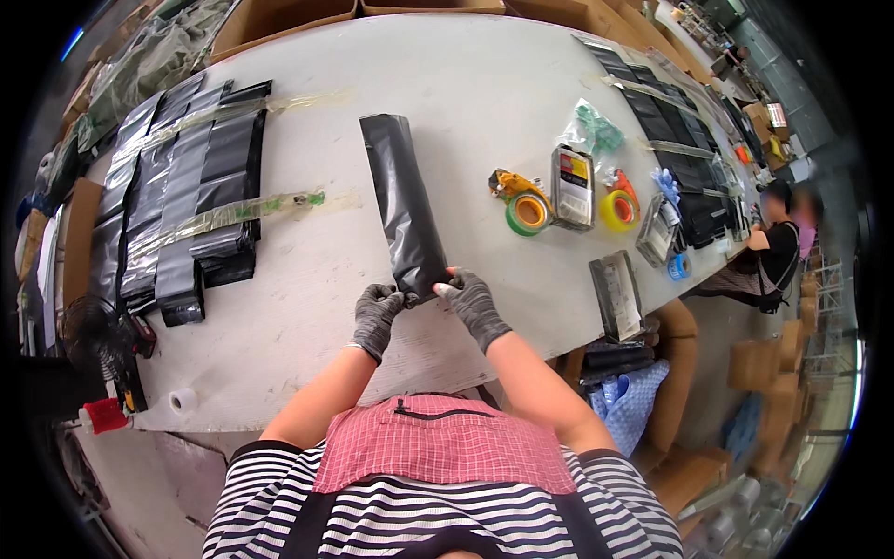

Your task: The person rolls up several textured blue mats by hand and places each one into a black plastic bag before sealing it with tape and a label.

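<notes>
Stacks (pixel 225 154) of black plastic and, opposite, tape dispensers (pixel 514 184) flank the black sleeve (pixel 402 196) on the counter (pixel 466 70). From my remote post, I see 2 sets of fingers nearly closed: left hand (pixel 375 321) gripping the sleeve's near end, right hand (pixel 473 306) pinching its near right corner (bare tips showing).

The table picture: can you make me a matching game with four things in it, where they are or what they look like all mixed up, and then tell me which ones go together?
Things:
1. Middle black bag
2. Gloves
3. White roll
4. Blue roll

Clues:
A. near the lower left corner of the table
B. grey, one on each hand
C. on the table's right side
D. held at its near end

Right pairs: 1-D, 2-B, 3-A, 4-C
</notes>
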`<state>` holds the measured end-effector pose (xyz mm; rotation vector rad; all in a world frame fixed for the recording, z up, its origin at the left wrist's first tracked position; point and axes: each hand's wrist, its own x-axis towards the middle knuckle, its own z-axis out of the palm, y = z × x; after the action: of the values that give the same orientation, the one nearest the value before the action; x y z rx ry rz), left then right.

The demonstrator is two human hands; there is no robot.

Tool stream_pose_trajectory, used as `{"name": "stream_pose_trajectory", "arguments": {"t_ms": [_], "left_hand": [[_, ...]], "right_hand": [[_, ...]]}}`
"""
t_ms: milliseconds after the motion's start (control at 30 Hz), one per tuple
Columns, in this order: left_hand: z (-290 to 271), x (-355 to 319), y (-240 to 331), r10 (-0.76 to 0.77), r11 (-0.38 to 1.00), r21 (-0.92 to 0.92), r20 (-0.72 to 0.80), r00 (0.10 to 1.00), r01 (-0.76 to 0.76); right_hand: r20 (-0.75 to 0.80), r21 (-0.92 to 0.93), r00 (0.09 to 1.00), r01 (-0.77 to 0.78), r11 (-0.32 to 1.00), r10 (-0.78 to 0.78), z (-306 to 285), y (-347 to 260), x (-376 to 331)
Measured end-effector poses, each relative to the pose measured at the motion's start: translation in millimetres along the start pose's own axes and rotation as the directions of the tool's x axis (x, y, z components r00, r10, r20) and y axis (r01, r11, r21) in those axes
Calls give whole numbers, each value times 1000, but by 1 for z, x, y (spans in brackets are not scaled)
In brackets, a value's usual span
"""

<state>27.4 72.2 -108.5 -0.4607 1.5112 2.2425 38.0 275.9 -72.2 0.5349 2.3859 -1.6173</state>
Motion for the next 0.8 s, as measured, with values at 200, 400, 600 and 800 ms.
{"name": "stream_pose_trajectory", "arguments": {"t_ms": [200, 400, 600, 800], "left_hand": [[-27, 10, -6, 90, 953, 295, -64, 994, -68], [-85, -29, -13, 221, 854, 507, -145, 964, -119], [53, -68, 55, 411, -219, 946, 312, 857, -239], [46, -47, 29, 436, 98, 984, 91, 895, -148]], "right_hand": [[12, -157, 992, 128, 979, -127, 13, -5, -12], [287, -129, 958, 63, 990, -24, 25, 8, -58], [-197, -318, 897, 323, 891, -396, -92, 31, 7], [-198, -704, 776, 313, 637, -600, -202, -4, 137]]}}
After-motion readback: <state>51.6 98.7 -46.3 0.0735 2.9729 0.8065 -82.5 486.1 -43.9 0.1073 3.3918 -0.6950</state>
